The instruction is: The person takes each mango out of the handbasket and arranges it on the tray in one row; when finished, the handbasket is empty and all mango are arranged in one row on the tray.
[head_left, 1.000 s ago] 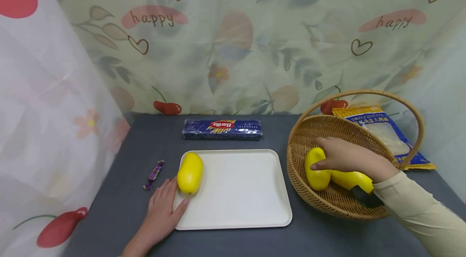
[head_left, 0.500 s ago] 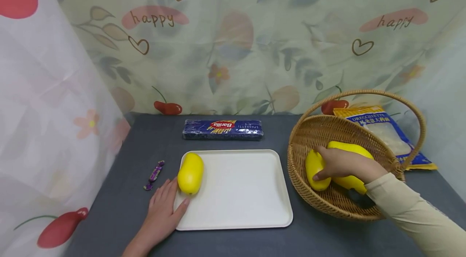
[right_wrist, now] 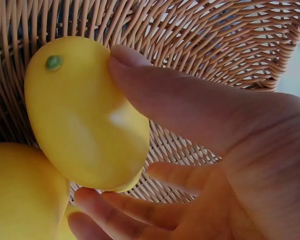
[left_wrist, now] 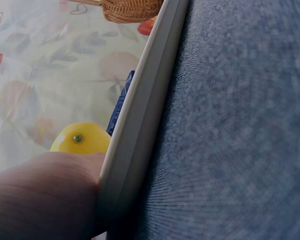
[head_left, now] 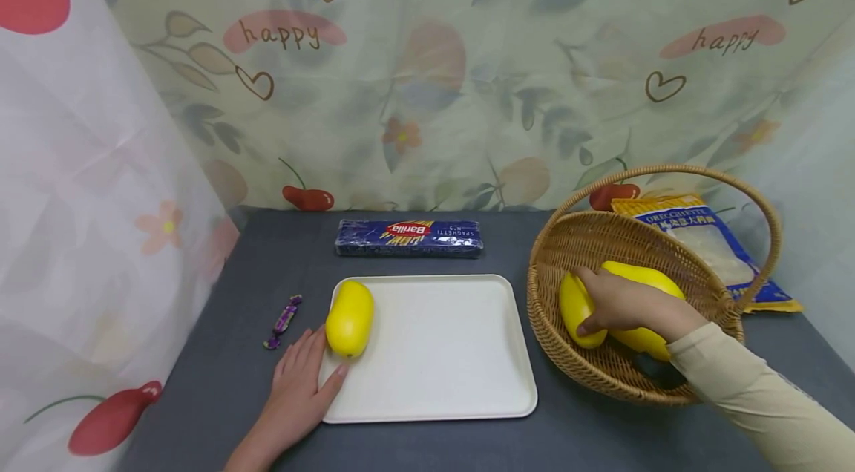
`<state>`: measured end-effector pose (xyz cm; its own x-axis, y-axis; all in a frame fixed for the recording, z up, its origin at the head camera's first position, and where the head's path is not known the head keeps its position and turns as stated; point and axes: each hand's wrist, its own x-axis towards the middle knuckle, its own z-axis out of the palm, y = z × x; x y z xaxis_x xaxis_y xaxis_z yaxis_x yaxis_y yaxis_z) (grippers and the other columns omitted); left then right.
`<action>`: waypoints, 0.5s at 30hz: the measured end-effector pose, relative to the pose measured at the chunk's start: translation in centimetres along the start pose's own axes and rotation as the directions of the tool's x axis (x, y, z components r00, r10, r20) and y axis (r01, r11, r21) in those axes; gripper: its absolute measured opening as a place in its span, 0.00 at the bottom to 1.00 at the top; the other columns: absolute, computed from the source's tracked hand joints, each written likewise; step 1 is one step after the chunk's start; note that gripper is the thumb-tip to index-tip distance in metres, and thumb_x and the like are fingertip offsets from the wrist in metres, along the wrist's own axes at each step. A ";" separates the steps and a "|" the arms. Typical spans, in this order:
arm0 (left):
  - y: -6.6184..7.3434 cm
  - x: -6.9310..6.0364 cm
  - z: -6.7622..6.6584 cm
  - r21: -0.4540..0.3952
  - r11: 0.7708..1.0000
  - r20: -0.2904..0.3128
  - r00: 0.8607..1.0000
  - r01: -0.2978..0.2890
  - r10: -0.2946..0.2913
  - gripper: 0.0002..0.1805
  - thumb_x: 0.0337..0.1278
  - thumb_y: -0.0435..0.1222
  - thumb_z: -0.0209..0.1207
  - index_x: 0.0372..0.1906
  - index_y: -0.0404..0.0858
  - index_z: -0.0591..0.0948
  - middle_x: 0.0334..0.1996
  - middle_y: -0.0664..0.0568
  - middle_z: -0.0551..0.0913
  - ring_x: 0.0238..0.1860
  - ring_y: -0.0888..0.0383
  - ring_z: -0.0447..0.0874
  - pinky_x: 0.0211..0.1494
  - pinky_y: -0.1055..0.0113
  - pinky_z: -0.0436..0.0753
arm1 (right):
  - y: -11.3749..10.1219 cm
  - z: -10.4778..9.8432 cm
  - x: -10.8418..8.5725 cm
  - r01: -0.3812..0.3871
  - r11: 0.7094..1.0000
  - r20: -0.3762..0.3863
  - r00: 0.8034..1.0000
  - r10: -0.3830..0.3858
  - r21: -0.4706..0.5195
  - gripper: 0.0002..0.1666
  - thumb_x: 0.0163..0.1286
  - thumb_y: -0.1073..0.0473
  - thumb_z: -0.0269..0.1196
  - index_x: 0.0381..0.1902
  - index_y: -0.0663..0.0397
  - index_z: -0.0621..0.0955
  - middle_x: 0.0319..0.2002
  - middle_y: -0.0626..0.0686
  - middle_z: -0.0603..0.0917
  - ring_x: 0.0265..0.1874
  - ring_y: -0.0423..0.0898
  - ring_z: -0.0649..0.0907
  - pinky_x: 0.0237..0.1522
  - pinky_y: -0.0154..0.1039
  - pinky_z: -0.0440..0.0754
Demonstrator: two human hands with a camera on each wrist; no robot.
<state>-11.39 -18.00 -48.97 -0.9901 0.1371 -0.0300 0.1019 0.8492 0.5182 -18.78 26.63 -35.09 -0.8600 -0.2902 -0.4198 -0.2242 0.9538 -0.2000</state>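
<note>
"Holding anything, are we?"

"Our right hand (head_left: 624, 301) is gripping 1 yellow fruit (head_left: 574, 309) in the wicker basket (head_left: 568, 238); its long axis is running front to back, its green stem tip (right_wrist: 53, 62) showing near our thumb."

"And our left hand (head_left: 300, 375)?"

"Resting relaxed at the tray (head_left: 447, 353)'s left edge."

"Labels?"

"We're reading 'Barilla SPAGHETTI' on the blue pack (head_left: 409, 240), 'ORECCHIETTE' on the bag (head_left: 708, 249), 'happy' 2 times on the curtain (head_left: 427, 130) behind our grey table (head_left: 588, 435)."

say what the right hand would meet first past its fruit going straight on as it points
Probably the left wall of the basket, beyond the fruit; depth there is unclear.
</note>
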 end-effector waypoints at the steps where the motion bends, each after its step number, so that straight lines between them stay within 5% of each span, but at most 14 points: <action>1: 0.0 0.0 0.0 -0.001 1.000 0.003 1.000 0.003 -0.003 0.42 0.67 0.55 0.49 0.74 0.32 0.53 0.72 0.37 0.56 0.74 0.41 0.45 0.72 0.39 0.41 | 0.0 0.0 0.0 0.004 1.000 -0.004 1.000 -0.004 -0.003 0.58 0.50 0.46 0.74 0.68 0.70 0.58 0.55 0.74 0.74 0.48 0.60 0.77 0.50 0.57 0.78; 15: 0.0 0.0 0.0 0.003 1.000 0.000 1.000 -0.005 0.005 0.42 0.67 0.54 0.50 0.74 0.32 0.53 0.72 0.37 0.56 0.74 0.41 0.45 0.72 0.39 0.41 | -0.1 0.3 -0.2 -0.019 1.000 0.013 1.000 0.019 -0.025 0.59 0.50 0.44 0.74 0.70 0.66 0.59 0.58 0.81 0.65 0.44 0.59 0.79 0.48 0.60 0.79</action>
<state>-11.43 -17.99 -48.92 -0.9896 0.1414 -0.0277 0.1070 0.8500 0.5159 -18.45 26.58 -35.23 -0.8581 -0.2728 -0.4350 -0.2191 0.9607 -0.1703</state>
